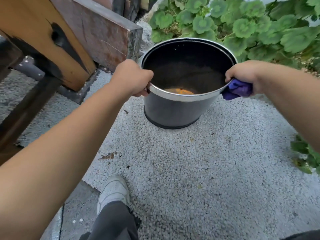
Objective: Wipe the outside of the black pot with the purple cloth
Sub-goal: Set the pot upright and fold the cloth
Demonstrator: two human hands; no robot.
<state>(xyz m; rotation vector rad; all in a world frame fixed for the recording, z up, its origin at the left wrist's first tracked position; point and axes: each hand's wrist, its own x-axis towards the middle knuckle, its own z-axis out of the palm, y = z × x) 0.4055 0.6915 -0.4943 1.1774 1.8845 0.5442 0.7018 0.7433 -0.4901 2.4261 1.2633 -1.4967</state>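
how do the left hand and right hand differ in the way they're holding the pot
The left hand grips a handle at the black pot bare, while the right hand grips the opposite side with the purple cloth bunched in it. The left hand sits by the wooden bench, the right hand by the green plants. Both are curled tight at the rim, holding the pot over the gravel.

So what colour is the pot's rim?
Silver, a bright metal band round the black pot's rim, seen clearly in the head view.

pebbled ground (199, 170), wooden bench (57, 40), leafy plants (251, 23), white shoe (113, 191)
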